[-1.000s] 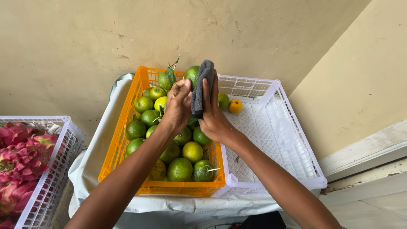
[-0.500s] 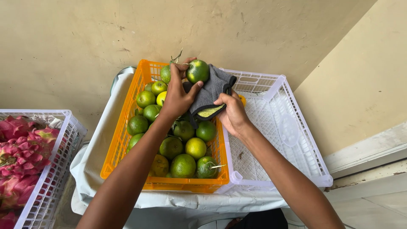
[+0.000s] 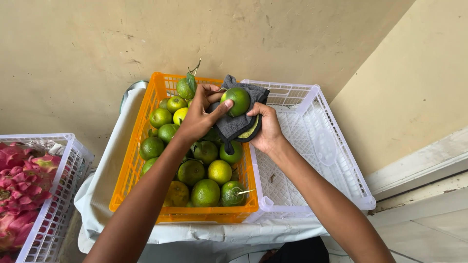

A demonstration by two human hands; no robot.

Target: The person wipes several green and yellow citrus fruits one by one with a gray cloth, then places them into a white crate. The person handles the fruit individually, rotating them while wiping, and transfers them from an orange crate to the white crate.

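My left hand [image 3: 197, 117] grips a green citrus fruit [image 3: 237, 100] with thumb and fingers and presses it into a dark grey cloth [image 3: 229, 124]. Cupped under the cloth from the right, my right hand [image 3: 267, 131] holds it, and a yellow-green piece [image 3: 251, 130] shows in its fold. Both hands hover over the far end of an orange crate [image 3: 131, 170] filled with several green and yellow-green citrus fruits [image 3: 205, 192], some with stems and leaves.
A white plastic crate [image 3: 317, 146] touches the orange one on the right, standing on a white-covered table [image 3: 102, 195]. Another white crate [image 3: 58, 204] with pink dragon fruit [image 3: 24, 180] is at the left. A beige wall rises close behind.
The cloth, held upright between both hands a second ago, now lies spread under the green fruit. My left hand has brought the fruit into it, and my right hand cups the cloth from below.
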